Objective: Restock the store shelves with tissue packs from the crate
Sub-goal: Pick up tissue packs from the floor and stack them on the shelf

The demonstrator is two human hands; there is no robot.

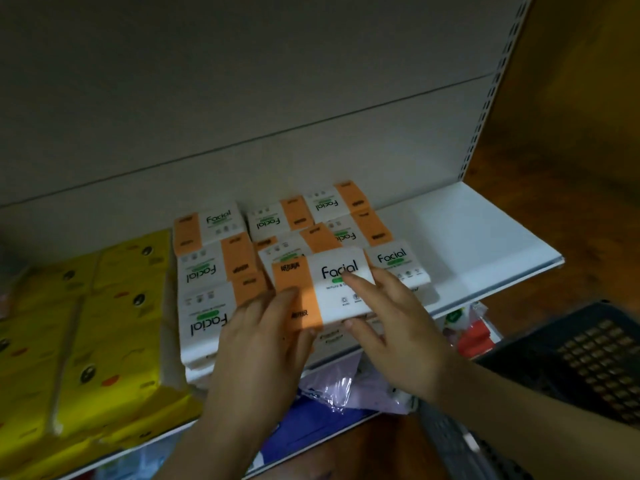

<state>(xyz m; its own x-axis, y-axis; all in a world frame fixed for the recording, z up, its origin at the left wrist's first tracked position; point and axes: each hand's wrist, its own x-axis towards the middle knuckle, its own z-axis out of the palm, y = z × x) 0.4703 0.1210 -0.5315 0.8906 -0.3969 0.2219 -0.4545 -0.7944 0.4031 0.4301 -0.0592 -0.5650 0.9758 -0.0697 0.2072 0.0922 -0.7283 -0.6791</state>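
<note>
Both hands, the left hand (263,337) and right hand (388,320), pinch one orange-and-white tissue pack (322,289) by its near edge, thumbs beneath and fingers spread on top, seemingly to square it onto the stacked packs (207,268) along the white shelf (485,237), the dark crate (588,358) waiting at the right.

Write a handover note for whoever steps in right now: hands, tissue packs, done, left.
Left hand: gripping the orange end of the held Facial pack.
Right hand: fingers on top of its white end, thumb under the front edge.
The held pack is over the middle front of the shelf, above packs already there, not yet released.
Done: orange-and-white Facial packs are laid in rows, some stacked, beside the yellow packs on the left.
Left: set this pack down. The right end of the shelf is bare. The dark crate is at lower right; its contents cannot be seen.
</note>
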